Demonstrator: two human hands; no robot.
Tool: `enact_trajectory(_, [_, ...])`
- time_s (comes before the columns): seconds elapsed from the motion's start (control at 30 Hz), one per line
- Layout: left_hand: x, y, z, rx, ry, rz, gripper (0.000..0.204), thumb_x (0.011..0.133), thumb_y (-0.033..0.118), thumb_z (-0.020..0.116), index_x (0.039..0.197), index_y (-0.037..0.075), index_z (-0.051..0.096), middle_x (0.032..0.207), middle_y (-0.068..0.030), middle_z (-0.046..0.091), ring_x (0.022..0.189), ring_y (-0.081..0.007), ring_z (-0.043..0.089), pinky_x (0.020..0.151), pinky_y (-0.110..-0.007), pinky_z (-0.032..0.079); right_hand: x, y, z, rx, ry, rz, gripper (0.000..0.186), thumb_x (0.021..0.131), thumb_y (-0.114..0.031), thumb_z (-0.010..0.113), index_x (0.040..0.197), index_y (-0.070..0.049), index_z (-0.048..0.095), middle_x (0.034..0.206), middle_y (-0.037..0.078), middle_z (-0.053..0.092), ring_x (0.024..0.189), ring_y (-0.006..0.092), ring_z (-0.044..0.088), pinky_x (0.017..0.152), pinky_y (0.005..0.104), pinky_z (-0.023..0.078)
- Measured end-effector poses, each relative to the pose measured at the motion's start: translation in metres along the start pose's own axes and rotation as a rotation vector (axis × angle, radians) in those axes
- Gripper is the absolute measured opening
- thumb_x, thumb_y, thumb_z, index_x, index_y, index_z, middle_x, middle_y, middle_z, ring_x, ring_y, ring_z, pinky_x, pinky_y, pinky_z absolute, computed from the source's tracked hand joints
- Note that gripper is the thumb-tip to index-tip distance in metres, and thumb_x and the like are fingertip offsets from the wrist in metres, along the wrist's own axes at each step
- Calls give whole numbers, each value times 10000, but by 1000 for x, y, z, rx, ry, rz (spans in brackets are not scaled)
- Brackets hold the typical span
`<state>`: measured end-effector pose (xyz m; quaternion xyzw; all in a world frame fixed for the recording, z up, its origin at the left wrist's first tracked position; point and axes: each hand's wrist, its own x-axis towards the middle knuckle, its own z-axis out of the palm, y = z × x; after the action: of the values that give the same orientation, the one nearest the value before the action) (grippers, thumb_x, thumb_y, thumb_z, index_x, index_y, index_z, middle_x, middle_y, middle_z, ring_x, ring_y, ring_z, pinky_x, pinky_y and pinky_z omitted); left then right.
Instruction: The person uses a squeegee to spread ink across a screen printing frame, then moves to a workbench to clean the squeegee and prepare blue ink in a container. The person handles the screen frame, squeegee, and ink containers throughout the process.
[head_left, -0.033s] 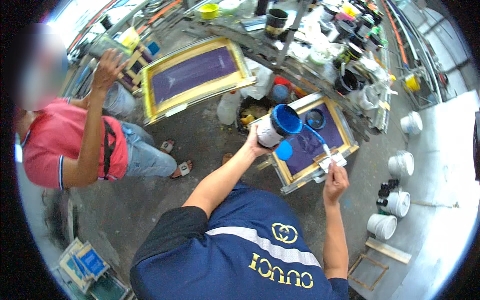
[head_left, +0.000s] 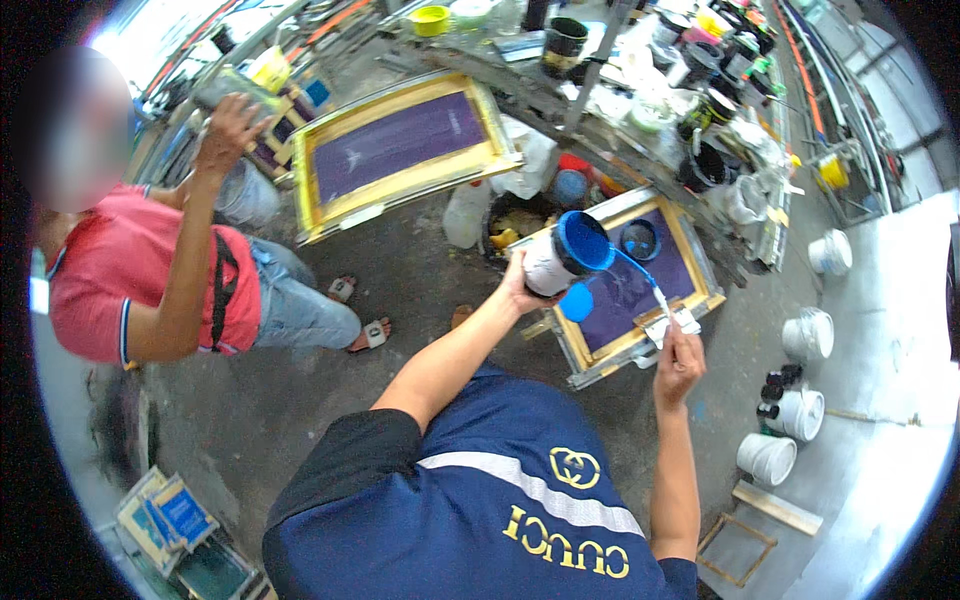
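My left hand (head_left: 518,288) is wrapped round a tub of blue ink (head_left: 556,266), tilted with its open mouth toward the right. Its inside is coated blue. A thin stick (head_left: 650,282), blue along its far part and pale toward the near end, is pinched in my right hand (head_left: 680,362). The stick's blue end reaches the tub's rim. Below both lies a wooden screen-printing frame (head_left: 597,371) with purple mesh. On that mesh are a round blue ink patch (head_left: 576,302) and a dark lid (head_left: 640,239) smeared with blue. White paper or cloth (head_left: 655,328) lies by my right hand.
To the left stands a co-worker in a red shirt (head_left: 170,275), one hand raised. Another framed screen (head_left: 400,150) is nearby. A cluttered bench with ink pots (head_left: 566,45) runs along the back. White buckets (head_left: 767,457) line the right side.
The whole view has shifted slightly to the right. The hands, tub and stick keep nearly the same places relative to each other.
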<state>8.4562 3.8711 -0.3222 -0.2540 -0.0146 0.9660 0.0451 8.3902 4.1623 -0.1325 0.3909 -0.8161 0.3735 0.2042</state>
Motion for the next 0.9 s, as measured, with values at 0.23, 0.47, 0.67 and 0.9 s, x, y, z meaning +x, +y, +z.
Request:
enact_trajectory(0.23, [-10, -26, 22, 7, 30, -46, 545, 844, 598, 492, 1202, 250, 710, 1184, -44, 731, 1081, -300, 682, 891, -540, 551, 26, 7, 27, -138, -303, -432, 398, 850, -3, 698, 1247, -16, 727, 740, 58, 513, 696, 247, 532, 639, 398, 462])
enact_trajectory(0.47, [-4, -7, 3, -40, 61, 35, 729, 850, 715, 473, 1364, 223, 633, 1381, -101, 637, 1239, -347, 574, 1009, -596, 462, 20, 14, -4, -178, -448, -469, 505, 800, -42, 662, 1304, -56, 697, 758, 44, 514, 741, 233, 578, 678, 382, 513])
enact_trajectory(0.67, [-13, 3, 14, 32, 50, 19, 694, 870, 651, 489, 1369, 183, 606, 1367, -148, 623, 1206, -373, 589, 931, -572, 543, 27, 10, -26, -166, -340, -505, 466, 794, -17, 701, 1258, -54, 728, 756, 26, 537, 677, 211, 566, 630, 354, 499])
enact_trajectory(0.9, [-18, -1, 14, 105, 100, 30, 701, 883, 663, 465, 1376, 184, 604, 1381, -156, 616, 1233, -374, 585, 956, -563, 532, 36, -10, -17, -72, -43, -90, 256, 918, -29, 724, 1168, 14, 756, 690, 36, 616, 604, 195, 564, 590, 342, 469])
